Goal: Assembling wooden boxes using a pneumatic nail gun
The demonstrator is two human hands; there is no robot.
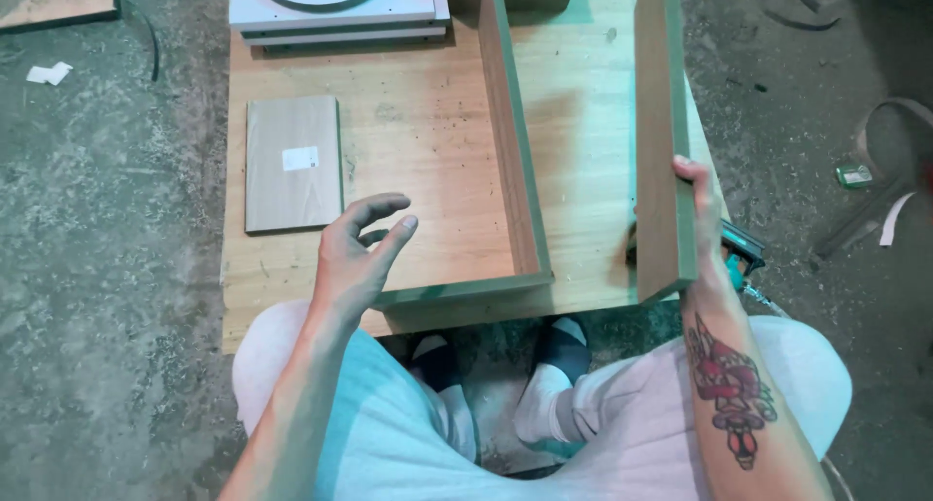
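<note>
Wooden panels with green-painted edges stand on a low plywood bench (408, 141) set on the concrete floor (117, 268). The right hand (705, 219) grips the upright side panel (664, 132) near its lower end, fingers wrapped over its outer edge, holding it on edge at the bench's right margin. A second upright panel (510, 132) stands well to its left, joined at the near end to a short front strip (466, 292); open board lies between the two uprights. The left hand (360, 253) hovers open above the bench, fingers spread and holding nothing, just left of the strip. A small flat board (292, 163) lies near it. White panels (335, 15) are stacked at the far edge. A teal tool (741, 253) sits behind the right wrist.
</note>
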